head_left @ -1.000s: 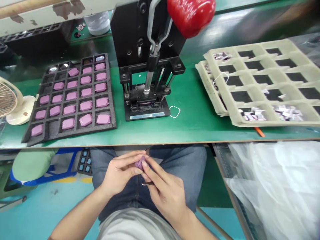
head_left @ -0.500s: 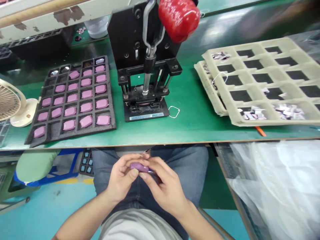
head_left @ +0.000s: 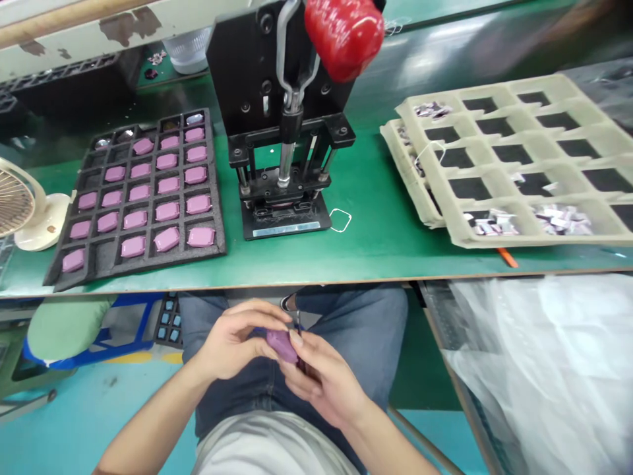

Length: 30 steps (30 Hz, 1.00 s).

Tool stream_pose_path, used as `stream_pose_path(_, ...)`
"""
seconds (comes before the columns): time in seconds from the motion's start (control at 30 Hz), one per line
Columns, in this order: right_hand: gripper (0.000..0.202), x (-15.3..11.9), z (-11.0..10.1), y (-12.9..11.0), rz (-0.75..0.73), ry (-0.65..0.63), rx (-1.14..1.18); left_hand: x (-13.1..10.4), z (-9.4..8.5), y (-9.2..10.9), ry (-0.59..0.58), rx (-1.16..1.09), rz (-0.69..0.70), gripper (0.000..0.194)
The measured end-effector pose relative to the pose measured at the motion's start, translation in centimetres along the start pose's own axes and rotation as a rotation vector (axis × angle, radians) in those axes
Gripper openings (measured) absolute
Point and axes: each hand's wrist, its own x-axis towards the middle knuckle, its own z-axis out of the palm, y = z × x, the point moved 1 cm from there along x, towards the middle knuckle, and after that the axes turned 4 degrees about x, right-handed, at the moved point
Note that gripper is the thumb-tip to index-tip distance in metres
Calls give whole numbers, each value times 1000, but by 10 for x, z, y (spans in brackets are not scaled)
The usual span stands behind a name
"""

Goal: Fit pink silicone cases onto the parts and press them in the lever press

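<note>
The purple case (head_left: 281, 346) has just tipped toward four o'clock, held in the right hand (head_left: 327, 381), the left hand (head_left: 234, 343) beside it, grip unclear, so handling apparently continues.

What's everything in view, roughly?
Held piece: 1, purple, lower centre
Thin object: 1, dark, beside it
Bench: 1, green, across middle
Large tray: 1, black, bench left
Pieces: 21, purple, in it
Press: 1, black and red, centre
Loop: 1, white, beside press
Stacked trays: 2, cream, bench right
Fan: 1, cream, far left
Cushion: 1, green, lower left
Plastic: uncertain, whitish, lower right
Left fingers: 1 set, bare, by held piece
Right fingers: 1 set, bare, holding it
</note>
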Motion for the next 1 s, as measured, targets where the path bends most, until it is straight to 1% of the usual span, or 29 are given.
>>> stream_pose_path(0.07, 51, -1, 1, 2, 69, -9, -26, 2, -5, -1, 11, 63, 56, 25)
stream_pose_path(0.1, 55, -2, 2, 2, 46, 17, -107, 2, -5, -2, 25, 77, 80, 24)
stream_pose_path(0.13, 57, -3, 2, 2, -28, 69, -242, 1, -5, -3, 40, 81, 97, 22)
stream_pose_path(0.17, 55, -4, 2, 0, -158, 136, -420, 0, -5, -4, 64, 78, 110, 21)
stream_pose_path(0.2, 49, -6, 3, -2, -326, 202, -617, -1, -4, -5, 93, 73, 113, 19)
stream_pose_path(0.23, 39, -8, 4, -4, -505, 251, -810, -2, -3, -6, 123, 66, 111, 18)
stream_pose_path(0.27, 27, -10, 5, -6, -668, 272, -980, -3, -1, -6, 149, 58, 107, 18)
stream_pose_path(0.3, 20, -11, 7, -7, -798, 271, -1114, -4, 0, -7, 170, 53, 104, 19)
stream_pose_path(0.37, 32, -12, 9, -10, -961, 256, -1291, -5, 3, -7, 205, 53, 98, 19)
stream_pose_path(0.43, 34, -10, 10, -13, -1059, 266, -1395, -6, 6, -6, 235, 47, 85, 20)
stream_pose_path(0.5, 34, -7, 8, -16, -1104, 261, -1444, -4, 5, -3, 228, 104, 63, 21)
stream_pose_path(0.57, 33, -4, 4, -21, -1092, 242, -1479, -2, 3, 4, 168, 255, 57, 22)
stream_pose_path(0.63, 30, -2, -1, -31, -1025, 208, -1526, 1, -2, 10, 115, 416, 64, 18)
stream_pose_path(0.7, 22, -3, -5, -50, -921, 179, -1557, 2, -8, 14, 126, 506, 73, 12)
stream_pose_path(0.73, 16, -4, -6, -63, -888, 203, -1558, 2, -10, 15, 151, 520, 61, 9)
stream_pose_path(0.77, 10, -5, -6, -80, -885, 265, -1549, 2, -12, 14, 181, 514, 41, 8)
stream_pose_path(0.8, 14, -7, -4, -99, -911, 362, -1528, 3, -12, 13, 213, 489, 19, 7)
stream_pose_path(0.87, 32, -8, 7, -141, -1026, 580, -1468, 6, -12, 11, 256, 413, -15, 10)
stream_pose_path(0.9, 36, -7, 16, -163, -1106, 646, -1446, 10, -11, 11, 267, 388, -3, 13)
stream_pose_path(0.93, 36, -3, 29, -184, -1197, 669, -1432, 15, -10, 12, 274, 394, 36, 16)
stream_pose_path(0.97, 33, 2, 44, -204, -1297, 644, -1445, 22, -9, 13, 270, 439, 88, 19)
stream_pose_path(1.0, 29, 10, 60, -222, -1414, 577, -1471, 31, -9, 16, 259, 510, 147, 21)
